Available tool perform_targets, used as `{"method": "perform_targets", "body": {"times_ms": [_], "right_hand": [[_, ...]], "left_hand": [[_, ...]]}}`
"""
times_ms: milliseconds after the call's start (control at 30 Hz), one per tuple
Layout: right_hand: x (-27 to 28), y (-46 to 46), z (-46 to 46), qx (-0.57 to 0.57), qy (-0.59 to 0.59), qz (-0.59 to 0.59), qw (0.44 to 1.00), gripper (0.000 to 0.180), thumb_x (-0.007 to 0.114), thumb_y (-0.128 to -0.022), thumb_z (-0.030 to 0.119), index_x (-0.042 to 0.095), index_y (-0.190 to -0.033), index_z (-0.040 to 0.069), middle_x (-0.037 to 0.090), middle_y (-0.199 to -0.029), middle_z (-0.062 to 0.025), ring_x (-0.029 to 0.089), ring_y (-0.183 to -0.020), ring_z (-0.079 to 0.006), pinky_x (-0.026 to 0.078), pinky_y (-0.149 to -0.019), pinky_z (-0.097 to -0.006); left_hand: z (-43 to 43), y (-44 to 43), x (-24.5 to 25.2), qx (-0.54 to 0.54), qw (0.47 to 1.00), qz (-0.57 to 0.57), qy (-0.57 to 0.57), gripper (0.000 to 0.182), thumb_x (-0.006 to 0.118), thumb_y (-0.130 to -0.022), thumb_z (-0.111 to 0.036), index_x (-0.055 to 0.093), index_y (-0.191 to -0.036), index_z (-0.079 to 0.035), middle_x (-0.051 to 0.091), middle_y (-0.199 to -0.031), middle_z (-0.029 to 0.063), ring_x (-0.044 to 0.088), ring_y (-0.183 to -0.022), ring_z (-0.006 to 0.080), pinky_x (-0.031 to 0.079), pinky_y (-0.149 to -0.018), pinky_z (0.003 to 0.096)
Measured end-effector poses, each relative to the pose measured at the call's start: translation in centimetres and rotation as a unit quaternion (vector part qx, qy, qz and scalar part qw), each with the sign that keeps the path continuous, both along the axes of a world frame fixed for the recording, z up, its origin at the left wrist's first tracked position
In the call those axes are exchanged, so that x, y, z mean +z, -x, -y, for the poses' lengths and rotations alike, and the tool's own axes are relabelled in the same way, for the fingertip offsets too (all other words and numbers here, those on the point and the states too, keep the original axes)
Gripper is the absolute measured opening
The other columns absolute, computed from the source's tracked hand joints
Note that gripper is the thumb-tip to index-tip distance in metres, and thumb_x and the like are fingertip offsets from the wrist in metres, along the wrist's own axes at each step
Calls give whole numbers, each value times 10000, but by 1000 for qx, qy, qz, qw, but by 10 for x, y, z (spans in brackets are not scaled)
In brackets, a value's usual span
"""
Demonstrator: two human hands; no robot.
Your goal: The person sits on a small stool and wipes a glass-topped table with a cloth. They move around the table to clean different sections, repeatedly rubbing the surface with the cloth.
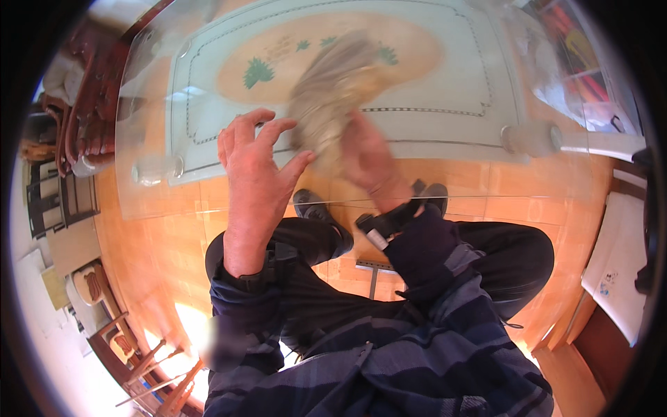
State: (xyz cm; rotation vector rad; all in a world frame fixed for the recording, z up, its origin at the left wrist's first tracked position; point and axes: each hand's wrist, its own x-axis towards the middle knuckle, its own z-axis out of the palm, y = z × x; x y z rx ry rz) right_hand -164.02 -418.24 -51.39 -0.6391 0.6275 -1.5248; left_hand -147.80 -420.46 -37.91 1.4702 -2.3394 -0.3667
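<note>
My right hand [369, 154] grips the lower end of a limp, brownish-grey and tan item [325, 99], possibly cloth. Motion blurs it, so its exact kind cannot be told. It is raised over the glass table [443, 180], its upper part fanning out and bending to the right. Just left of it, my left hand [255, 151] is held up with fingers apart and curved. The left fingertips come close to the item's left edge; whether they touch it is unclear.
Beneath the clear glass lies a pale panel [443, 125] with an oval plant picture. Cylindrical supports [531, 139] stand near its corners. Carved dark wooden furniture [99, 99] is at left, wooden chairs [156, 370] lower left. A container [583, 57] with red and yellow things is upper right.
</note>
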Motion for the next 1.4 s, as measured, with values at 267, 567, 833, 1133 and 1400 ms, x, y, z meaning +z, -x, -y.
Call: {"method": "perform_targets", "body": {"times_ms": [267,567,833,1133,1400], "right_hand": [[16,-18,-95,269,-275,288,877,515,391,-1149,358,489,-1482,-23,595,-1472,-173,620,-1308,-293,480,-1145,-440],[148,129,-184,41,-232,42,971,433,499,-1111,273,594,-1385,-49,685,-1305,-127,676,-1165,-210,548,-1018,-364],[277,216,-128,-153,-53,-620,768,517,450,-1118,428,707,-1124,-20,771,-971,-105,711,-902,-226,533,-804,-395],[171,222,-82,-62,88,-902,418,563,616,-1022,462,531,-1495,169,571,-1440,-196,538,-1316,-429,429,-1098,-549],[102,240,-20,15,25,-889,456,756,497,-1045,590,319,-1653,178,305,-1681,-216,284,-1540,-446,269,-1221,-617]], "left_hand": [[5,3,-2,-12,999,-7,37,398,869,-756,-141,750,-1133,-101,644,-1279,107,535,-1268,343,409,-1093,462],[11,7,-9,3,988,-149,37,197,814,-865,-174,772,-1037,-88,690,-1165,85,577,-1166,315,436,-1031,432],[22,5,-27,9,965,-245,91,85,773,-914,-134,779,-948,-56,723,-1041,73,626,-1038,300,476,-951,418],[8,10,-10,-60,973,-210,76,149,835,-845,-175,769,-943,-83,709,-962,77,619,-1032,298,433,-989,439],[-26,35,-6,-266,949,-157,56,279,885,-723,-155,770,-973,-105,688,-999,37,590,-1104,296,403,-1069,465]]}}
